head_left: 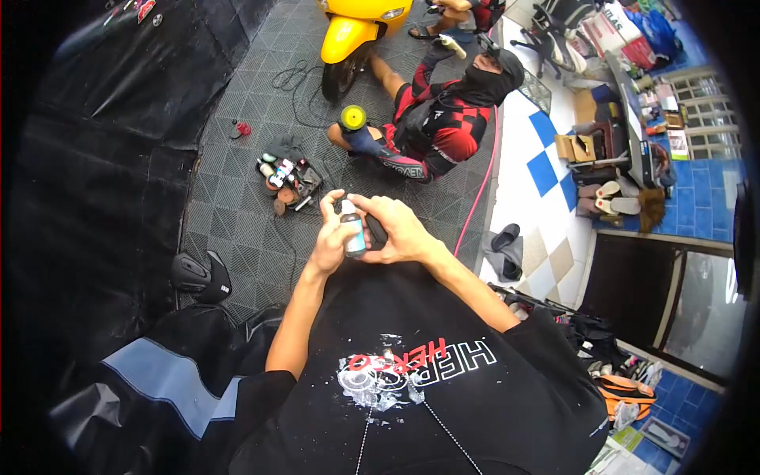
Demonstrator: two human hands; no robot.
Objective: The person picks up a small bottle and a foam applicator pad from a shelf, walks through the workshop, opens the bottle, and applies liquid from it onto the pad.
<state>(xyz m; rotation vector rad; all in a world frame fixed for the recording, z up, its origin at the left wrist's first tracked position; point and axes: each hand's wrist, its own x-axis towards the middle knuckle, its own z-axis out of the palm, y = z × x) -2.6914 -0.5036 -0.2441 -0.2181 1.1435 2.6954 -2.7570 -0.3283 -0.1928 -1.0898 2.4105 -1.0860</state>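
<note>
In front of my chest, my left hand (326, 244) is closed around a small bottle (353, 234) with a white top and a pale blue label. The bottle stands roughly upright. My right hand (401, 229) curls in from the other side, its fingers near the bottle's top. Under its palm sits a dark, block-like piece (377, 230), partly hidden by the fingers; its kind cannot be made out.
A co-worker in red and black sits by a yellow scooter (344, 39), holding a polisher with a yellow pad (353, 118). A caddy of bottles and pads (291, 184) stands on the grey tiled floor (237, 170). A pink hose (479, 186) runs along its right edge.
</note>
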